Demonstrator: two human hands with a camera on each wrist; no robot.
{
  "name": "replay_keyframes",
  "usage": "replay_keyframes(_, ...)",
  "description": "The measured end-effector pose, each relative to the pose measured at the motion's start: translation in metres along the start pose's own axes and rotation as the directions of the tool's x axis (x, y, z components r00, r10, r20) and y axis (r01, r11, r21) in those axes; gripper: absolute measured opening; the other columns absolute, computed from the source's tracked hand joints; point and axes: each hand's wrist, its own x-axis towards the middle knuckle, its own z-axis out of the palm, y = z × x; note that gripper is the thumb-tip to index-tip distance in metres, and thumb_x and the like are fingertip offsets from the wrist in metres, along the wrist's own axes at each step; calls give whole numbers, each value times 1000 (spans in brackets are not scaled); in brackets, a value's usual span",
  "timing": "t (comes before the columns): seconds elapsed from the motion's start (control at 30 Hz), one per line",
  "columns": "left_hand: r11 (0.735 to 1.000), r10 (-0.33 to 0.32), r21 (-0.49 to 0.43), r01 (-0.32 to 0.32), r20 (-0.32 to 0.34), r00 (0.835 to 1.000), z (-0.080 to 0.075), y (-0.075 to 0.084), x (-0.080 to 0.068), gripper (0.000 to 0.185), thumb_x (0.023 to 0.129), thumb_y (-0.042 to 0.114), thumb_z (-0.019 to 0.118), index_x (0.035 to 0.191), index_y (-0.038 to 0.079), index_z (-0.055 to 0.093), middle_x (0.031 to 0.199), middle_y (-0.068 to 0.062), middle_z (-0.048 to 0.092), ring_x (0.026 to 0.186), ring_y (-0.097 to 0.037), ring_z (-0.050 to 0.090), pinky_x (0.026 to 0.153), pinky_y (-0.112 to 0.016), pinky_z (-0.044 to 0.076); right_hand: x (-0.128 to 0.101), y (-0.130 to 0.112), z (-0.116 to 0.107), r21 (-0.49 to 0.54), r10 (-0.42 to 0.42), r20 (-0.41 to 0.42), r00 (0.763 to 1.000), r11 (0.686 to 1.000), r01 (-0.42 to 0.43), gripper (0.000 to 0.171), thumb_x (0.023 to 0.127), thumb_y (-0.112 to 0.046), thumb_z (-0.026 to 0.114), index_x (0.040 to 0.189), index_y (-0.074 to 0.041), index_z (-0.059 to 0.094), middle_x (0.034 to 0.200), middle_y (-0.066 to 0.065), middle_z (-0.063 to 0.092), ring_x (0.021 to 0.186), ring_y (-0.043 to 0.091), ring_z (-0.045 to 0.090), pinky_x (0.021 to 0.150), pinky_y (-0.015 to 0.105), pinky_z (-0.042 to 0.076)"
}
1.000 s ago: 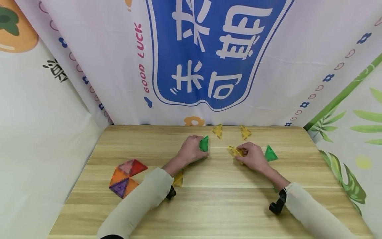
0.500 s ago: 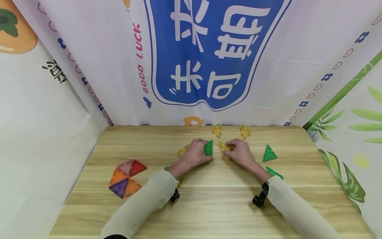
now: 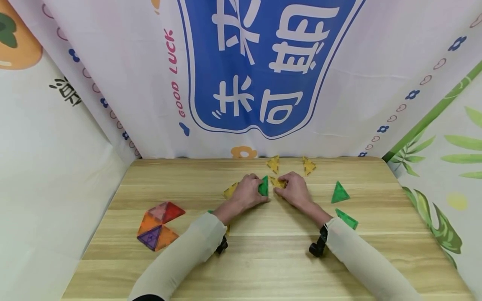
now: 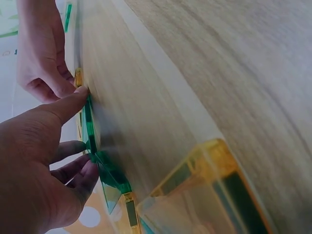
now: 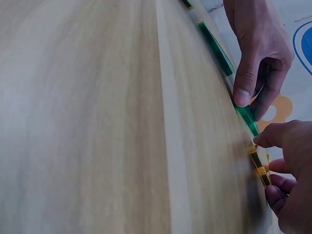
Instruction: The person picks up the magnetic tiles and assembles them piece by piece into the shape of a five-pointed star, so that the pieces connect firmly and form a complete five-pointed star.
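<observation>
Your left hand (image 3: pixel 245 193) pinched a green triangle tile (image 3: pixel 264 187), holding it up on its edge on the tabletop (image 3: pixel 263 259), near the far middle. Your right hand (image 3: pixel 295 191) pinched a yellow triangle tile (image 3: pixel 278 182) just to the right of it, and the two tiles were almost touching. Two more yellow tiles (image 3: pixel 274 164) lay just beyond your hands. Two green tiles (image 3: pixel 339 193) lay farther right. A flat shape of red, orange and purple tiles (image 3: pixel 160 225) lay well apart on the left.
</observation>
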Motion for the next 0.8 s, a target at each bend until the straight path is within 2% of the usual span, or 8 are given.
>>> replay_keyframes(0.2,999,37,-7,-37,12,999,-2,-1,-1,71,88,47,87,140,3,68,136,-14,63,117,-27,61,95,-38,58,-2,-4,4,30,0,-9,1000,1000,0,36,87,-21,89,113,2,79,108,16,70,90,25,66,77,41,58)
replay_keyframes(0.4,998,56,-22,-55,27,998,-4,-2,-1,67,90,44,85,140,3,68,138,-14,63,121,-28,61,98,-38,56,-6,-5,-3,79,-8,34,999,997,5,30,93,-16,83,117,1,78,115,19,70,102,33,71,86,47,61)
replay_keyframes(0.47,998,61,-30,-60,33,998,-6,-3,0,67,90,43,86,140,3,68,138,-14,63,120,-27,61,100,-38,56,-9,-3,-10,90,-16,52,999,996,11,29,95,-16,81,119,0,78,117,19,70,102,33,72,87,47,62)
replay_keyframes(0.63,996,83,-40,-83,1,997,-10,-3,8,67,92,44,84,142,4,66,139,-14,63,116,-24,63,100,-36,56,-22,9,-35,93,-70,57,996,994,64,27,97,-15,79,118,1,78,115,19,72,91,27,70,79,42,59)
replay_keyframes(0.8,996,50,-78,-53,-31,998,-13,2,20,70,94,47,80,148,7,61,144,-13,60,125,-26,62,106,-39,54,-38,27,-64,79,-128,42,991,989,124,25,96,-13,79,115,3,77,115,19,74,96,33,74,82,46,63)
